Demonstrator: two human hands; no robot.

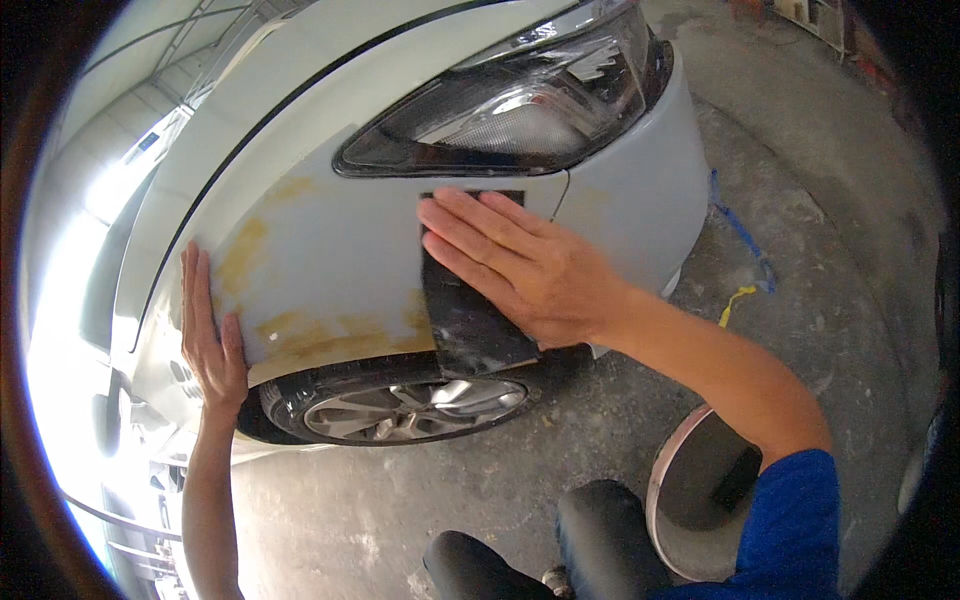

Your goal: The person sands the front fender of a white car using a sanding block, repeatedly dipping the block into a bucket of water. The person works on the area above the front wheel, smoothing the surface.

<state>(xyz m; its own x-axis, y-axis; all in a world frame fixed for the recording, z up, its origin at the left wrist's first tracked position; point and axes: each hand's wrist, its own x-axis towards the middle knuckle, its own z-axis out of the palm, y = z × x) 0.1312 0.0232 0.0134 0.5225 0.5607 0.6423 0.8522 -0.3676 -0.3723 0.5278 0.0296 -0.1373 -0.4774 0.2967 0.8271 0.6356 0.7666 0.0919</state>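
My right hand (pixel 540 265) presses a black sheet of sandpaper (pixel 475 335) flat against the grey-primed front fender (pixel 330 240), just below the headlight (pixel 520 110). Its fingers lie extended over the sheet, pointing up and left; the thumb is mostly hidden. The lower end of the sandpaper hangs over the wheel arch. Farther left, my left hand (pixel 212 335) rests on the fender with its fingers stretched upward and nothing held. Yellowish-brown patches show through the primer between the two hands, mostly along the arch edge.
Under the arch is a tyre with a silver alloy wheel (pixel 415 412). A round basin (pixel 662 490) with a dark block-like thing inside stands beside my knees (pixel 610 530). Blue strip (pixel 742 232) and yellow strip (pixel 737 302) lie on the concrete floor to the right.
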